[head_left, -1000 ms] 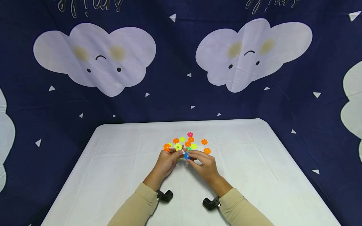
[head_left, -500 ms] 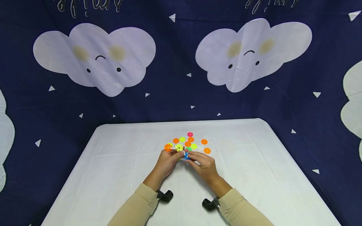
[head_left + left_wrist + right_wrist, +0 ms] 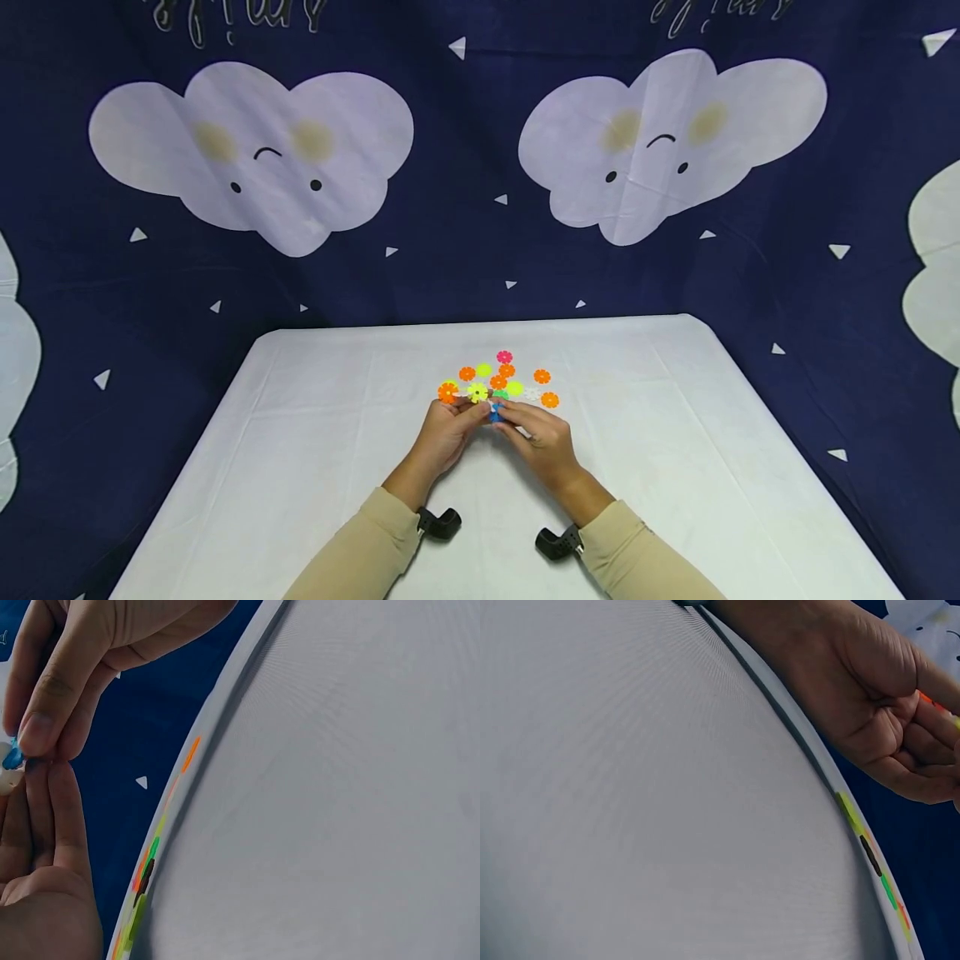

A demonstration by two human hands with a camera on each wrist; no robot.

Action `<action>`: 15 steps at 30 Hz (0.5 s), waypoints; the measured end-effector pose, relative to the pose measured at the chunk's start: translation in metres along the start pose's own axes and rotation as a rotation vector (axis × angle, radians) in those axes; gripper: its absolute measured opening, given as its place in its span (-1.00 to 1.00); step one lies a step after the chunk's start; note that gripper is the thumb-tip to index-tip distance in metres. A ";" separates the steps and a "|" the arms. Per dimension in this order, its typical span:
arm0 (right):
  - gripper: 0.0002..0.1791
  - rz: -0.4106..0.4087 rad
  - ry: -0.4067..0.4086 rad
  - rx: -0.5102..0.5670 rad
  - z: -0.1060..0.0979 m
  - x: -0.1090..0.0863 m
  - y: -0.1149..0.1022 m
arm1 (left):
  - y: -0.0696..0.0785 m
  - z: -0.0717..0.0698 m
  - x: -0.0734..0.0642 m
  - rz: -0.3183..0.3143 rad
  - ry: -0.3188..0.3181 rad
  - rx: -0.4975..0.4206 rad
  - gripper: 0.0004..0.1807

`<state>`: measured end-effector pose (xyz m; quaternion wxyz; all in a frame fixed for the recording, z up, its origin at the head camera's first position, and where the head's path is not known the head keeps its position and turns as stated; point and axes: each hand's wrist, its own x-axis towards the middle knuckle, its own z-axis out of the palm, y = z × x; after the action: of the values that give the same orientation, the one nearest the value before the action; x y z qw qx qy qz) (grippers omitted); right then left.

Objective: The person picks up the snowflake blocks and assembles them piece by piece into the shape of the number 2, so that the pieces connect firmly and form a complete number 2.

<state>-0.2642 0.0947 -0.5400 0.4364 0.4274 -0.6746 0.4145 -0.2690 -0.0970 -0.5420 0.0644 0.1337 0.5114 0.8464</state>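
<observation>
While the right hand (image 3: 546, 432) pinches a small blue disc (image 3: 496, 413) between thumb and fingers, slightly below the centre of the head view, the left hand (image 3: 447, 433) meets it from the left and grips a white disc (image 3: 10, 781) close against the blue one. Both grips are narrow; whether the two discs are joined cannot be determined, as the fingers cover most of them. An orange disc (image 3: 447, 392) and a yellow disc (image 3: 477, 392) show just above the left hand in the head view; their attachment is hidden. Further discs are noted on the white table (image 3: 675, 467), near the centre of the same view: a pink disc (image 3: 504, 357) uppermost, a green disc (image 3: 500, 395) close above the fingers, and several in orange, yellow and white around them. The left wrist view records the blue disc at its left edge, the right hand at upper left and the left hand at lower left. A black wrist camera (image 3: 442, 523) sits at the cuff of each tan sleeve (image 3: 360, 546). A navy backdrop (image 3: 450, 283) with upside-down clouds occupies the upper half of the head view.
</observation>
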 end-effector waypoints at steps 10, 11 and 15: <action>-0.54 0.017 0.062 0.110 -0.002 0.020 -0.014 | -0.002 0.000 -0.002 0.025 -0.073 -0.076 -0.78; -0.55 0.019 0.064 0.115 -0.003 0.019 -0.014 | -0.003 0.000 -0.002 0.021 -0.084 -0.083 -0.76; -0.55 0.048 0.072 0.113 -0.002 0.010 -0.008 | -0.004 -0.001 -0.002 0.027 -0.117 -0.085 -0.69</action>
<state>-0.2589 0.0920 -0.5284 0.4255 0.4197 -0.6442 0.4774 -0.2678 -0.0964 -0.5459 0.0884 0.1872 0.4684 0.8589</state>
